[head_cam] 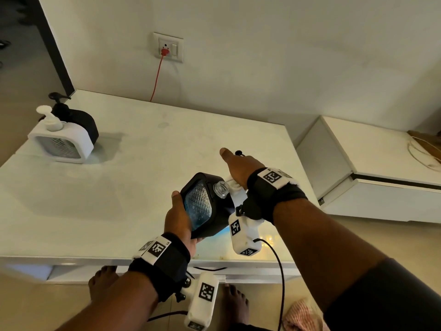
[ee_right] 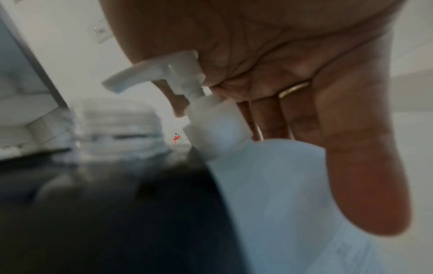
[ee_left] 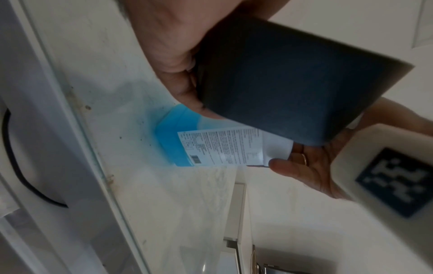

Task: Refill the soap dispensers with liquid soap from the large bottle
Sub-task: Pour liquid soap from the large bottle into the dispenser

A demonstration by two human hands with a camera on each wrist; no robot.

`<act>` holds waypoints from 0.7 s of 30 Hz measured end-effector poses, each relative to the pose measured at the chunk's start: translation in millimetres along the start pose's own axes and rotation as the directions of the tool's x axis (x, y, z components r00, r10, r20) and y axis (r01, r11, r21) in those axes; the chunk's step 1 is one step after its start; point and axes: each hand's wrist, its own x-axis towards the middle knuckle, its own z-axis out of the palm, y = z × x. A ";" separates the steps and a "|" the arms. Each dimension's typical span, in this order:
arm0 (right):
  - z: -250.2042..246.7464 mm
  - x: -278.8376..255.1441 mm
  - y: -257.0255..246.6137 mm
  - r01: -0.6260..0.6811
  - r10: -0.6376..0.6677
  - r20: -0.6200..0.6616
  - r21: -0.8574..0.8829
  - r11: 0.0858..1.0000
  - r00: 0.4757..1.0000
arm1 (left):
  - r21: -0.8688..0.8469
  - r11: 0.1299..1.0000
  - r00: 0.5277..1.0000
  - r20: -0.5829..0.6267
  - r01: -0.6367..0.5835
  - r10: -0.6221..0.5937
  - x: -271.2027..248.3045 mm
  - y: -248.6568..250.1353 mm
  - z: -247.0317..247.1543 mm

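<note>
My left hand (head_cam: pixel 177 216) grips a black square dispenser (head_cam: pixel 202 206), tilted above the table's front edge. Its clear threaded neck (head_cam: pixel 221 188) is open, without a pump, and blue liquid shows in its window. From the left wrist I see its dark underside (ee_left: pixel 293 83) in the left palm (ee_left: pixel 168 46). The large bottle (ee_left: pixel 173 129) with blue soap and a printed label stands behind it on the table. My right hand (head_cam: pixel 238 168) lies on the bottle's white pump head (ee_right: pixel 152 70), palm down and fingers straight. The nozzle points at the blurred neck (ee_right: pixel 117 126).
A white dispenser (head_cam: pixel 62 142) and a second black one (head_cam: pixel 78 120), both with pumps fitted, stand at the far left of the white table (head_cam: pixel 143 175). A red cord hangs from a wall socket (head_cam: pixel 164 52). A low white cabinet (head_cam: pixel 381 175) stands to the right.
</note>
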 end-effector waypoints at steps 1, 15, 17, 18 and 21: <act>-3.4 -2.2 -1.3 0.008 -0.009 0.022 0.024 1.000 1.000 | 0.001 1.000 1.000 -0.001 0.001 -0.001 -0.3 0.7 0.0; 9.4 12.4 3.7 -0.004 0.002 -0.062 -0.034 0.999 0.998 | -0.015 1.000 1.000 -0.006 0.018 -0.018 -0.2 0.4 0.3; 10.0 12.4 5.7 -0.047 0.049 -0.092 0.017 0.999 0.995 | -0.013 1.000 1.000 -0.001 0.020 -0.020 -1.4 0.6 0.9; 10.2 12.2 6.9 -0.062 0.065 -0.111 0.035 0.997 0.992 | -0.013 1.000 1.000 0.002 0.022 -0.022 -1.8 1.0 0.8; 9.0 8.6 7.8 -0.060 0.062 -0.121 0.020 0.998 0.991 | -0.013 1.000 1.000 0.008 0.029 -0.029 -2.4 1.7 0.7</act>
